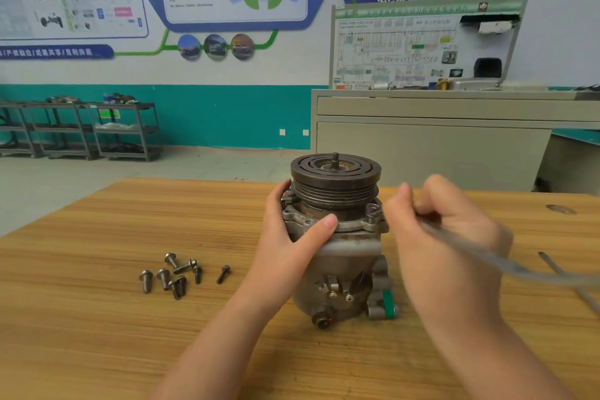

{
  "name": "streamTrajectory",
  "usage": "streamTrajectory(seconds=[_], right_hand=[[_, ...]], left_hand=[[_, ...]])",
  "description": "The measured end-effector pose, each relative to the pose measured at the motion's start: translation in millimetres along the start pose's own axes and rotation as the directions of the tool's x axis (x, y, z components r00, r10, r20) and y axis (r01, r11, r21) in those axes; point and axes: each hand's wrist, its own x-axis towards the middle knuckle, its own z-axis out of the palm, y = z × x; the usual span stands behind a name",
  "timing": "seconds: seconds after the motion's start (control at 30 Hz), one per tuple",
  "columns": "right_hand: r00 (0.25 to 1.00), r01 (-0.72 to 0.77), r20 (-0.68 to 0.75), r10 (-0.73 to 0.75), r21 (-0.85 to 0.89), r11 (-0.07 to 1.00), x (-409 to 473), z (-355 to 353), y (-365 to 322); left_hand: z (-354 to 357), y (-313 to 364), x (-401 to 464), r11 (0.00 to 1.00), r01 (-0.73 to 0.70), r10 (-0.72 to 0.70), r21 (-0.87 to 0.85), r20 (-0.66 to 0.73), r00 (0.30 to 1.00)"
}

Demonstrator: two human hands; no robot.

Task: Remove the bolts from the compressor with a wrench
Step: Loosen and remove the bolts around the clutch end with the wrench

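Note:
A grey metal compressor (349,256) stands upright on the wooden table (97,318), its dark grooved pulley (336,172) on top. My left hand (289,234) grips the compressor's left side below the pulley, thumb across the flange. My right hand (451,234) holds a blurred steel wrench (506,265) beside the flange's right edge, where a bolt (372,208) sits; the wrench head is hidden behind my fingers. Several loose bolts (177,273) lie on the table to the left.
A second thin metal tool (568,279) lies on the table at the far right. A beige cabinet (438,140) with a display board stands behind the table. Grey shelving carts (123,130) stand at the back left on the floor.

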Motion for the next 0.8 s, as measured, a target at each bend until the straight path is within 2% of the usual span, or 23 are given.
streamTrajectory(seconds=[0.07, 0.1, 0.2, 0.23, 0.3, 0.37, 0.43, 0.5, 0.57, 0.63, 0.7, 0.73, 0.8], right_hand=[[0.982, -0.189, 0.012, 0.188, 0.038, 0.981, 6, -1, -3], [0.98, -0.199, 0.012, 0.199, 0.05, 0.979, 7, -2, -6], [0.997, 0.071, 0.028, -0.072, 0.039, 0.997, 1, -10, -18], [0.996, 0.085, 0.018, -0.087, 0.055, 0.995, 0, -14, -20], [0.999, -0.037, 0.033, 0.032, 0.141, 0.989, 6, -20, -17], [0.97, -0.232, 0.14, 0.199, 0.286, 0.93, 19, -25, -5], [0.901, -0.424, 0.296, 0.318, 0.432, 0.796, 30, -30, 6], [0.798, -0.6, 0.47, 0.378, 0.561, 0.57, 36, -31, 16], [0.68, -0.732, 0.624, 0.385, 0.605, 0.314, 37, -26, 21], [0.595, -0.792, 0.712, 0.373, 0.599, 0.12, 35, -18, 23], [0.562, -0.795, 0.729, 0.391, 0.607, 0.011, 30, -12, 24], [0.564, -0.783, 0.714, 0.415, 0.622, -0.006, 28, -11, 23], [0.589, -0.757, 0.658, 0.47, 0.653, 0.033, 24, -10, 20]], left_hand=[[0, -1, 0, 1.0, 0.005, -0.005, 0.0, 0.005, 1.0], [0, -2, 1, 1.0, 0.007, -0.007, 0.001, 0.001, 1.0], [0, -5, 2, 1.0, 0.018, -0.018, -0.024, -0.022, 1.0], [-1, -6, 3, 0.999, 0.029, -0.03, -0.039, -0.023, 0.999], [-4, -8, 5, 0.994, 0.069, -0.07, -0.079, -0.013, 0.997], [-11, -8, 9, 0.989, 0.114, -0.114, -0.097, 0.009, 0.993], [-16, -8, 13, 0.985, 0.146, -0.144, -0.09, 0.032, 0.989], [-20, -10, 18, 0.976, 0.179, -0.171, -0.121, 0.075, 0.982], [-25, -13, 27, 0.943, 0.245, -0.202, -0.225, 0.197, 0.959], [-28, -12, 39, 0.892, 0.338, -0.213, -0.301, 0.38, 0.9], [-27, -9, 50, 0.85, 0.42, -0.22, -0.317, 0.511, 0.831], [-26, -8, 55, 0.836, 0.449, -0.223, -0.316, 0.552, 0.804], [-23, -7, 63, 0.824, 0.484, -0.238, -0.296, 0.593, 0.769]])
